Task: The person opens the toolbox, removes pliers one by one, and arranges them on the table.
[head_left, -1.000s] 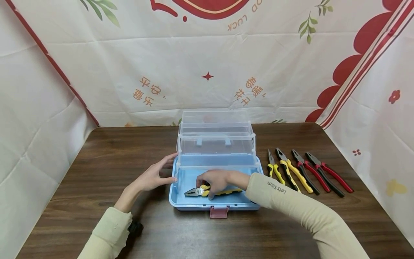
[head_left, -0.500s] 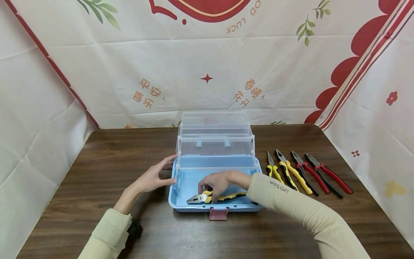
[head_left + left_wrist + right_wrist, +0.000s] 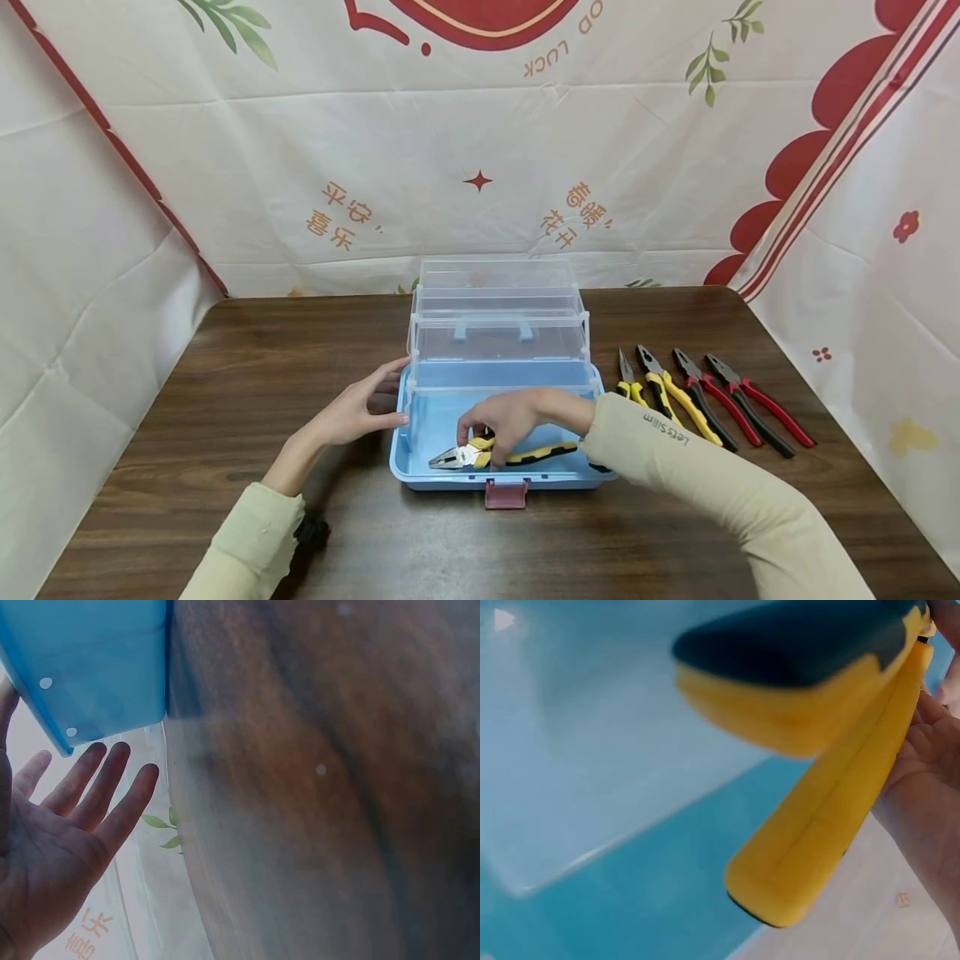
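In the head view a light-blue toolbox [image 3: 438,417] stands open, its clear trays [image 3: 501,342] raised at the back. My right hand [image 3: 504,421] grips combination pliers [image 3: 542,454] with yellow-and-black handles inside the box. Their jaws point left, near the front wall. The right wrist view has the spread yellow handles [image 3: 817,817] up close. At the box's left side is my left hand [image 3: 352,412], fingers extended and thumb at the rim. From below, the left wrist view has these spread fingers [image 3: 97,799] beside the blue wall [image 3: 105,667].
Right of the box, several pliers lie in a row on the brown table [image 3: 315,333]: yellow-handled needle-nose pliers [image 3: 628,371], yellow-and-black pliers [image 3: 671,392], and red-and-black ones [image 3: 712,396] [image 3: 750,400]. A purple-red latch [image 3: 506,495] hangs at the box's front. Printed cloth encloses the table.
My right hand has shifted the pliers slightly towards the front wall of the box, still holding them. My left hand has kept its place at the box's left side.
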Tool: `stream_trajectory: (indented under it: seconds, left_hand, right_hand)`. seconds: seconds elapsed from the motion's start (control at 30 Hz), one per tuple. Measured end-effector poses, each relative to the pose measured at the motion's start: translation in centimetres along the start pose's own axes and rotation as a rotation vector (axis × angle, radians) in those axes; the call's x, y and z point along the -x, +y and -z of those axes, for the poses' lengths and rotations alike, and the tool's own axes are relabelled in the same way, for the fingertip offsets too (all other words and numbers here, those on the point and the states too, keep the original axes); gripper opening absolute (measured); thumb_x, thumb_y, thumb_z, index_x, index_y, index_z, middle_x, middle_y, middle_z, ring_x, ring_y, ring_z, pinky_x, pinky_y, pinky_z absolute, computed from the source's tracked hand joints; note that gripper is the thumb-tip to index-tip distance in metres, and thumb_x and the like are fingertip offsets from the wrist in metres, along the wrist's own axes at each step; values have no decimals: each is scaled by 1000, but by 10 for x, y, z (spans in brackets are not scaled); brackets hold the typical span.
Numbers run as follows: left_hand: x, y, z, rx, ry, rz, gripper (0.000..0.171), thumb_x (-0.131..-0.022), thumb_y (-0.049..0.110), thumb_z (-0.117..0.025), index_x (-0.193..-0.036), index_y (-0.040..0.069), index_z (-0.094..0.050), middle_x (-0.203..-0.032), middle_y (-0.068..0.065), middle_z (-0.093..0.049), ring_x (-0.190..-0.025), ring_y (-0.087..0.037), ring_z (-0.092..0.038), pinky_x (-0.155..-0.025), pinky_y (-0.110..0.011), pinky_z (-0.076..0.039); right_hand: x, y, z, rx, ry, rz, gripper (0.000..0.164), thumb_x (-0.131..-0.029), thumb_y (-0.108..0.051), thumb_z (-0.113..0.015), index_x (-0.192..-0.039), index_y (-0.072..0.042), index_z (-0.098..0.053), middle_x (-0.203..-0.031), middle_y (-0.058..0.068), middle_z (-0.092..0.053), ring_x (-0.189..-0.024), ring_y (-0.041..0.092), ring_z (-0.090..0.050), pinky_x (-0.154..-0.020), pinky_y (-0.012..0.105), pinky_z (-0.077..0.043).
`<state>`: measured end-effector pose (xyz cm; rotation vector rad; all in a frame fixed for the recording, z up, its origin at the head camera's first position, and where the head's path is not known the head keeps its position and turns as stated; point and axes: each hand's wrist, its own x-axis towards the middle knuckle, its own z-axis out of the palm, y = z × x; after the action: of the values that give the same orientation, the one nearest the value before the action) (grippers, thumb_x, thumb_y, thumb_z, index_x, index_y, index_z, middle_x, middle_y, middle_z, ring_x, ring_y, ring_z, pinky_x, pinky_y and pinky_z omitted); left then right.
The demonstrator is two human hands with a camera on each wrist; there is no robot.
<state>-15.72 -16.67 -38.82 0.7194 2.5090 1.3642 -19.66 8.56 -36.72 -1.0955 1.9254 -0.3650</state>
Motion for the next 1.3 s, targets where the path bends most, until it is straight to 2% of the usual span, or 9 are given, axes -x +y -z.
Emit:
stream_trajectory:
  seconds: [0.37, 0.57, 0.7, 0.83, 0.93, 1.1, 1.17, 1.3]
  left_hand:
    - [0, -1, 0, 2, 0, -15, 74, -79, 11, -67, -139, 6, -23, -126, -18, -42, -111, -34, -42, -83, -53, -38]
    - [-3, -23, -4, -19, 6, -13, 76, -80, 19, -67, -140, 15, -21, -128, -13, -41, -112, -30, -42, -83, -51, -39]
    - [-5, -36, -5, -36, 13, -26, 76, -79, 29, -67, -140, 23, -21, -129, -9, -41, -111, -26, -43, -83, -49, -40]
    - [-5, -39, -6, -48, 25, -61, 77, -79, 29, -67, -140, 22, -21, -127, -10, -43, -109, -27, -45, -79, -51, -41]
    - [-5, -37, -6, -52, 23, -64, 76, -80, 28, -66, -140, 20, -21, -126, -11, -43, -109, -28, -45, -79, -50, -41]
    - [0, -12, -2, -8, -2, -14, 75, -80, 18, -66, -140, 10, -22, -127, -17, -41, -111, -32, -42, -83, -52, -38]
    - [1, 0, 0, 2, -8, -2, 74, -80, 13, -66, -139, 6, -22, -126, -19, -41, -111, -34, -42, -83, -53, -37]
    - [1, 0, 0, 4, -5, -9, 74, -80, 11, -66, -139, 5, -22, -126, -20, -41, -111, -35, -42, -83, -53, -37]
  right_hand:
    - [26, -12, 18, -137, 54, 72, 41, -75, -5, -69, -110, -14, -49, -83, 0, -51, -68, 10, -41, -60, 23, -36]
    - [43, -7, 25, -144, 106, 95, 41, -76, -3, -68, -111, -11, -48, -73, 2, -48, -62, 11, -37, -59, 24, -33]
    - [55, -3, 28, -139, 136, 71, 42, -75, -5, -69, -111, -13, -48, -81, 1, -52, -67, 11, -41, -60, 25, -36]
    - [72, 3, 31, -138, 180, 50, 44, -76, -10, -69, -115, -14, -48, -99, -1, -52, -84, 13, -47, -70, 28, -41]
    - [87, 9, 34, -149, 228, 21, 45, -77, -14, -69, -117, -14, -48, -109, -2, -50, -96, 15, -47, -76, 31, -42]
    - [112, 22, 34, -179, 316, -30, 47, -77, -14, -68, -119, -14, -48, -117, 1, -47, -109, 19, -44, -84, 35, -40]
    - [122, 30, 34, -176, 353, -40, 48, -77, -14, -68, -120, -12, -47, -118, 4, -47, -109, 21, -44, -85, 37, -39]
    - [145, 47, 31, -155, 440, -65, 51, -75, -18, -70, -119, -8, -46, -116, 5, -50, -106, 23, -46, -86, 41, -38]
